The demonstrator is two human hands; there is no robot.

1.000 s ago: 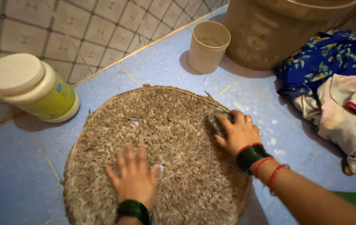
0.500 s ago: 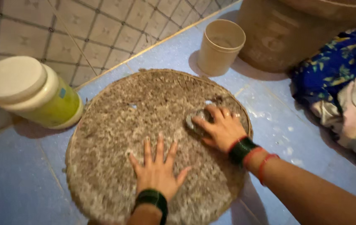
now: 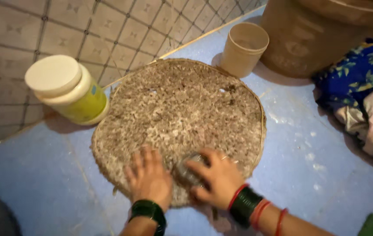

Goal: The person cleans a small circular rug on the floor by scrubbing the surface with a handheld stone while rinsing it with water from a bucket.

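Round woven mat (image 3: 182,113) flat, no long axis

your left hand (image 3: 150,178) flat on the round woven mat's (image 3: 182,109) near edge | your right hand (image 3: 216,178) right beside it gripping a small scrubber (image 3: 187,168) | jar (image 3: 68,90) at mat's left edge, cup (image 3: 244,48) at far edge

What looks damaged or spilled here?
The round woven straw mat has small holes near its far edge, where blue floor shows through, and a frayed rim. White flecks, likely suds, dot the blue tiled floor to its right. The left hand presses the mat; the right hand grips a small scrubber.
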